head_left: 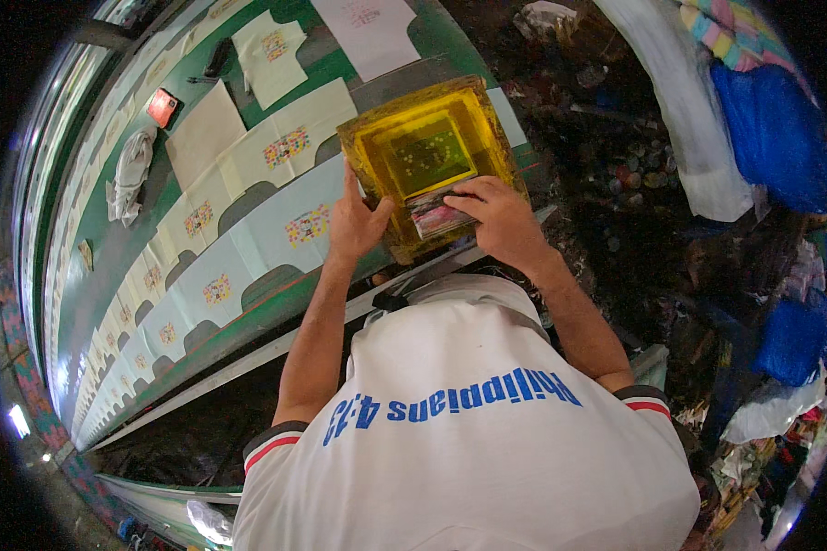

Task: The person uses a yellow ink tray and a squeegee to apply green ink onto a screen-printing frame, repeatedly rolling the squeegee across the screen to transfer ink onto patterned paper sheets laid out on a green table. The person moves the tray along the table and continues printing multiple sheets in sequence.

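A yellow screen printing frame [412,110] lies at the far end of a long green table, over the pale fabric pieces. My left hand [356,222] grips its left side, index finger along the outer edge and thumb on the near left corner. Inside the frame's near part sits a squeegee [423,199], with pinkish-red ink [439,219] beside it. My right hand [504,220] holds the squeegee's right end, its fingers bent over the top. The mesh window [432,151] shows a small dotted design. What lies under the frame is hidden.
Rows of pale fabric pieces [234,237] with colourful prints run along the green table [289,255]. A red phone-like object [163,107], a crumpled white cloth [133,174] and a dark object [218,57] lie on it. Blue bags [774,138] and clutter stand at right.
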A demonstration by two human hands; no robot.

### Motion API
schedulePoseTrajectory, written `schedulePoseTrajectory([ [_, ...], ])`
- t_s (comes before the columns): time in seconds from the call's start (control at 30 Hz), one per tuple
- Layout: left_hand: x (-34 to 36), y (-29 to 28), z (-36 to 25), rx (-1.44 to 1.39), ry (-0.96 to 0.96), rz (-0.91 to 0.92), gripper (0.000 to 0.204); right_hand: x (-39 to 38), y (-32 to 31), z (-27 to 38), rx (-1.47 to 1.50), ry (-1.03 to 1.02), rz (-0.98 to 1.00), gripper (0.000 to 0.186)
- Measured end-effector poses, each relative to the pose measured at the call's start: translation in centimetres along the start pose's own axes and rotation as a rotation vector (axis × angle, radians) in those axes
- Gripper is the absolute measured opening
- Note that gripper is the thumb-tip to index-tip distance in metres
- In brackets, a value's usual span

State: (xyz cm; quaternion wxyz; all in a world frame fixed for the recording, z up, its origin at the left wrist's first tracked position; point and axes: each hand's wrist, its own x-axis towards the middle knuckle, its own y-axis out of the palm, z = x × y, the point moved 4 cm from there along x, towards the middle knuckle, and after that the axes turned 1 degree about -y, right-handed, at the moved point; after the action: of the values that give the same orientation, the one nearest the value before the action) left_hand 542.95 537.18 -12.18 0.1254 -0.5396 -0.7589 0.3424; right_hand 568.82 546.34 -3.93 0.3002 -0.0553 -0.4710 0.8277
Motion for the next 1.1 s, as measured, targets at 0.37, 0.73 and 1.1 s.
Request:
schedulePoseTrajectory([
  [0.37, 1.7, 4.9, -0.3, -0.018, 0.212, -0.145, 0.105, -1.9, -0.6, -4.9, 0.013, -0.045, 0.045, 0.041],
  [0.73, 1.4, 4.7, 0.0, -0.102, 0.014, -0.044, 0.104, -1.3, -1.0, -5.5, 0.063, -0.053, 0.135, 0.047],
  [1.1, 0.8, 4.4, -1.7, -0.050, -0.062, -0.010, 0.101, -1.2, -0.9, -5.4, -0.035, -0.138, 0.151, 0.042],
])
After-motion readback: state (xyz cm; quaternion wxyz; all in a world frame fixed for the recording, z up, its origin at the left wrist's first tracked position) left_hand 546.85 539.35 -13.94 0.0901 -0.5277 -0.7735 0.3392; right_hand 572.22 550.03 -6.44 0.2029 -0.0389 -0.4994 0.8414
